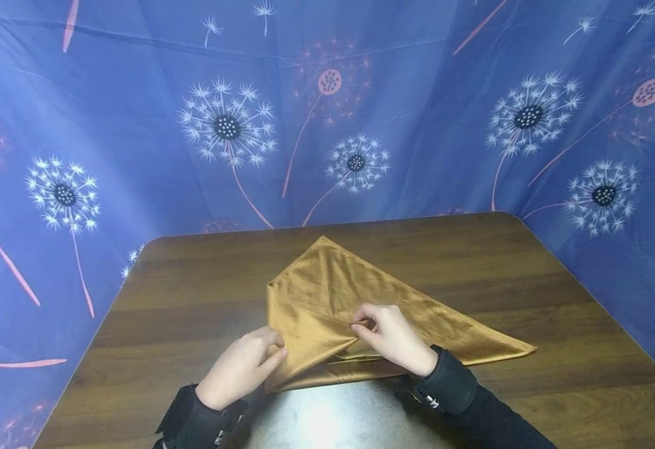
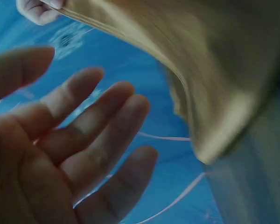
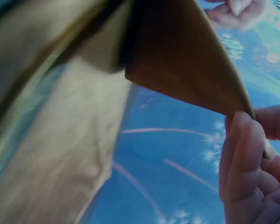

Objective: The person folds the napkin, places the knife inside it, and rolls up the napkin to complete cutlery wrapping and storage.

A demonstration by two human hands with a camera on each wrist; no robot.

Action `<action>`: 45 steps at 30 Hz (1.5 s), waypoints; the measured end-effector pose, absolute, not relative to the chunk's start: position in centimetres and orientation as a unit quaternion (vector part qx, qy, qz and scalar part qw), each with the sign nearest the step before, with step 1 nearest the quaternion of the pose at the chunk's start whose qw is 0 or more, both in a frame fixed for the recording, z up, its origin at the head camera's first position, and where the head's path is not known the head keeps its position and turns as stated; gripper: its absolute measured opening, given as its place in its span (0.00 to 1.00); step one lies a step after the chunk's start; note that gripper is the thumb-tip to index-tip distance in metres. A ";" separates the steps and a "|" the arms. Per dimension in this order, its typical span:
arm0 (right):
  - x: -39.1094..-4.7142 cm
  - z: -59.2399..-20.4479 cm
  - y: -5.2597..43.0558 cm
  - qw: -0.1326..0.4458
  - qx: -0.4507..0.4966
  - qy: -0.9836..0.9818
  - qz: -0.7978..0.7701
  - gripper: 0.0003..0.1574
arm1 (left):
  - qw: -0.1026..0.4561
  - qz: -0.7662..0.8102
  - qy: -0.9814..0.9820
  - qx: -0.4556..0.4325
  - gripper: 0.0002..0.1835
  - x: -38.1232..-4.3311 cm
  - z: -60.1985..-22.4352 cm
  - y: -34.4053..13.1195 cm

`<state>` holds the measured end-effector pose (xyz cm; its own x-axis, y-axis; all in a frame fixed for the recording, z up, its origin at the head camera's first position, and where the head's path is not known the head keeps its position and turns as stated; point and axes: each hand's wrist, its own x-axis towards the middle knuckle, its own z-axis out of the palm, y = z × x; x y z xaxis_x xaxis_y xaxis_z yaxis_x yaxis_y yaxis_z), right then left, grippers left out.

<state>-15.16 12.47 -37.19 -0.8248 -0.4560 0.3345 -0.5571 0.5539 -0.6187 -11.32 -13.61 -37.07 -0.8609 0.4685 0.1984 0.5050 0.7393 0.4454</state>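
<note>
A shiny golden-brown satin cloth [image 1: 417, 312] lies partly folded on the table, one point toward the back and another toward the right. My right hand [image 1: 391, 333] pinches a corner of its folded-over left flap [image 1: 305, 330] between thumb and fingers. In the right wrist view that cloth corner [image 3: 191, 70] is lifted, its tip between the fingers [image 3: 245, 149]. Beside the flap's left edge is my left hand [image 1: 245, 365]; the left wrist view shows its fingers [image 2: 112, 126] loosely spread, holding nothing. Under the fold shows a thin shiny strip [image 1: 355, 357]; what it is I cannot tell.
The brown wood-grain table [image 1: 192, 280] has rounded back corners. Behind it and at both sides hangs a blue curtain [image 1: 417, 93] printed with dandelions. Dark sleeves [image 1: 484, 405] cover both forearms. Light glares off the table near its front.
</note>
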 end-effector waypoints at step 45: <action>-10.6 -38.9 10.6 0.012 0.439 -0.898 0.042 0.13 | -0.107 -0.060 -0.911 -0.392 0.29 -9.7 -39.9 -11.4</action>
<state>-10.61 10.58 -38.93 -0.6151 -0.7862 0.0587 -0.7883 0.6119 -0.0640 -9.73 -11.38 -39.87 -0.6689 0.7284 -0.1485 0.7026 0.6847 0.1938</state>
